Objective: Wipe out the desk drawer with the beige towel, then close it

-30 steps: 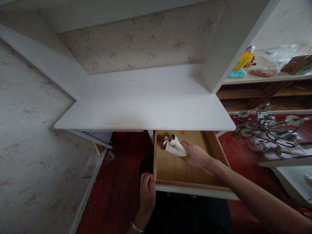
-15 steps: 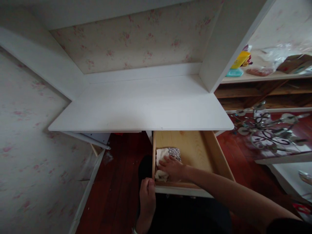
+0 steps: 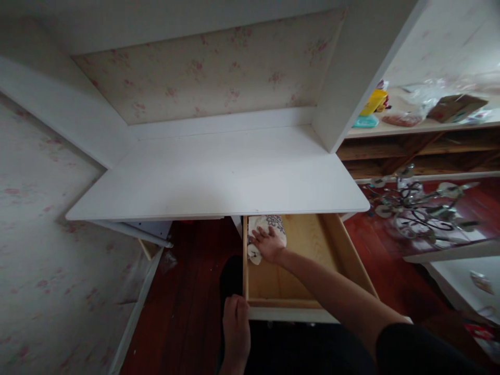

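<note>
- The cloth (image 3: 261, 225) lies in the back left corner of the open drawer (image 3: 344, 255), just under the bench (image 3: 219, 177) edge.
- The right hand (image 3: 269, 244) lies flat on it, fingers spread, not gripping.
- The left hand (image 3: 236, 325) curls at the drawer's front left corner; I cannot tell if it grips.
- The cloth looks soft, light and floppy. Pinching a bunched fold should hold it best.

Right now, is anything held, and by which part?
Right hand presses down on the white patterned cloth; left hand grips the pale wooden drawer, front-left corner.
</note>
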`<state>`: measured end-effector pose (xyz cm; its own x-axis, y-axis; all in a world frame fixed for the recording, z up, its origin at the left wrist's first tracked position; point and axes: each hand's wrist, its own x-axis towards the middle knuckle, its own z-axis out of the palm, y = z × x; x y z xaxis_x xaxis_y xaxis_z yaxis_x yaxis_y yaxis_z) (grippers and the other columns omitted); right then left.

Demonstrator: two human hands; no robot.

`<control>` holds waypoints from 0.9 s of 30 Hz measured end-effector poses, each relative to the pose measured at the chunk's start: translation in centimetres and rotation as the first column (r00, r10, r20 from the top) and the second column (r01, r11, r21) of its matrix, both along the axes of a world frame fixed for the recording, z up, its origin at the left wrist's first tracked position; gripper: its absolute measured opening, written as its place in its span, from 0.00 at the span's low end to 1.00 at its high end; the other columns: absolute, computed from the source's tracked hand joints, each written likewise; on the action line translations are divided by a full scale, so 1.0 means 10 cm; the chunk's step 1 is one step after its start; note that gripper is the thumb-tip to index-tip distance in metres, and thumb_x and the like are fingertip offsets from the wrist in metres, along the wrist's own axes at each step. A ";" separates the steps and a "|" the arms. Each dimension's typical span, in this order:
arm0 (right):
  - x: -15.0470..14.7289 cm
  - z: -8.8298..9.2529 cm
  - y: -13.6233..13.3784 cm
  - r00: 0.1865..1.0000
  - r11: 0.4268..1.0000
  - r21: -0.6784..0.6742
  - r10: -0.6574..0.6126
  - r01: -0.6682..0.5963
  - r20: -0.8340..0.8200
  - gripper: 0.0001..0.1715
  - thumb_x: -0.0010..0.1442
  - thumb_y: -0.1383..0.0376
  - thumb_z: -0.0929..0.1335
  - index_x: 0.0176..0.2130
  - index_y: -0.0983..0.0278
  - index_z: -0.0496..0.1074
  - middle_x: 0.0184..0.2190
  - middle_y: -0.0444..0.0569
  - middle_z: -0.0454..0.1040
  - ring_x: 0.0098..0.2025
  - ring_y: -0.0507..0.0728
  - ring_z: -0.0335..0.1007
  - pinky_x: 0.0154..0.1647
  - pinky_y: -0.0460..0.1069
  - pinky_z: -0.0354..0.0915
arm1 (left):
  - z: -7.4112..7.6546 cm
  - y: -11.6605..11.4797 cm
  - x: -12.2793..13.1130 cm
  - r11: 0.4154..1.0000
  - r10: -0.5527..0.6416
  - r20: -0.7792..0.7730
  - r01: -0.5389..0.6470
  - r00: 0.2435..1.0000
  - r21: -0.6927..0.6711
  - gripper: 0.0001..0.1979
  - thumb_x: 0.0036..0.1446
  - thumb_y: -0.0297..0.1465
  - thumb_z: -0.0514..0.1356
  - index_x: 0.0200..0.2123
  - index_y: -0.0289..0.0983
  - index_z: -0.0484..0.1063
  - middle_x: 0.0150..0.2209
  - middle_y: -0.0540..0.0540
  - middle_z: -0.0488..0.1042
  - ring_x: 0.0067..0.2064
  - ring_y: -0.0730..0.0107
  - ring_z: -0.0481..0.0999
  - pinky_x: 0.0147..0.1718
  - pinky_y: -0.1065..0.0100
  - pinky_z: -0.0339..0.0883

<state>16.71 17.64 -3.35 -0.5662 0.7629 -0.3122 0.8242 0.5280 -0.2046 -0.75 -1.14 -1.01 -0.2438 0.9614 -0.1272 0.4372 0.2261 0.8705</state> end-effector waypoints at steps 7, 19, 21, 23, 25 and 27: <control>-0.05 0.00 0.35 0.992 0.993 0.004 -0.121 0.121 0.040 0.33 0.62 0.72 0.55 0.65 0.60 0.55 0.68 0.55 0.48 0.67 0.68 0.42 0.61 0.75 0.37 | -0.01 0.02 -0.02 0.997 -0.065 -0.008 0.065 0.998 0.032 0.20 0.64 0.42 0.46 0.24 0.39 0.66 0.26 0.47 0.67 0.31 0.66 0.67 0.33 0.66 0.61; 0.84 0.10 0.24 0.969 0.972 -0.013 -0.233 0.235 0.088 0.39 0.58 0.70 0.60 0.66 0.59 0.51 0.68 0.58 0.46 0.67 0.69 0.43 0.59 0.73 0.42 | -0.01 0.02 -0.02 1.000 -0.026 0.003 0.026 1.000 0.003 0.23 0.63 0.46 0.46 0.24 0.39 0.65 0.26 0.48 0.67 0.30 0.67 0.67 0.32 0.67 0.61; 1.14 0.13 0.18 0.955 0.960 -0.011 -0.278 0.281 0.106 0.38 0.58 0.71 0.59 0.66 0.62 0.50 0.68 0.61 0.46 0.67 0.69 0.43 0.59 0.73 0.44 | 0.00 0.02 -0.01 0.999 -0.026 0.006 0.026 1.000 0.020 0.23 0.63 0.46 0.45 0.24 0.39 0.65 0.25 0.48 0.66 0.30 0.67 0.66 0.31 0.68 0.60; 1.42 0.14 0.11 0.938 0.945 -0.014 -0.321 0.326 0.130 0.39 0.56 0.72 0.59 0.66 0.65 0.51 0.67 0.64 0.48 0.66 0.70 0.46 0.57 0.74 0.48 | 0.01 0.03 -0.01 0.999 -0.030 0.018 0.029 0.999 0.030 0.24 0.63 0.47 0.45 0.23 0.39 0.64 0.25 0.48 0.65 0.29 0.68 0.66 0.31 0.68 0.60; 1.63 0.13 0.04 0.929 0.937 -0.017 -0.344 0.349 0.136 0.40 0.54 0.74 0.60 0.66 0.67 0.52 0.65 0.66 0.51 0.65 0.72 0.49 0.56 0.74 0.51 | 0.01 0.05 -0.01 0.999 -0.039 0.032 0.038 0.999 0.033 0.24 0.63 0.48 0.45 0.23 0.39 0.64 0.24 0.48 0.65 0.29 0.68 0.65 0.30 0.69 0.60; 1.75 0.11 -0.01 0.938 0.941 -0.023 -0.333 0.337 0.101 0.42 0.52 0.75 0.61 0.65 0.68 0.53 0.65 0.67 0.53 0.64 0.72 0.52 0.55 0.73 0.54 | 0.00 0.05 -0.01 0.998 -0.045 0.039 0.043 0.998 0.038 0.24 0.63 0.47 0.46 0.22 0.39 0.64 0.24 0.48 0.65 0.29 0.67 0.65 0.30 0.69 0.59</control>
